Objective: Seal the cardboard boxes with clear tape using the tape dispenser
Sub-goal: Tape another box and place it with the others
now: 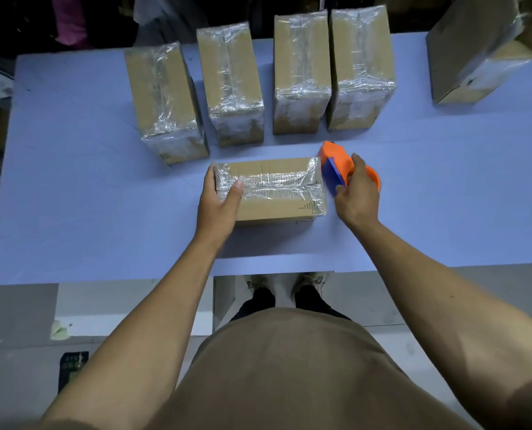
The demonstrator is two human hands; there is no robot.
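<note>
Head view, left hand (219, 201) gripping near box (270, 189); right hand (356, 193) fingers round tape dispenser (339, 164); four taped boxes (260, 82) behind

The near box (269, 190) is plain brown cardboard, matt where bare, with a band of clear tape (270, 184) across its top that is glossy and wrinkled, catching white glints. The four boxes (258, 85) along the worktop's far edge are the same matt cardboard under shiny, creased clear tape. The tape dispenser (343, 167) is smooth plastic, bright orange with a blue part, slightly glossy. The worktop (88, 181) has a flat, matt, pale blue surface, smooth like sheet or card. The large box (481, 48) at the far right corner is dull cardboard with patches of glossy tape.
</note>
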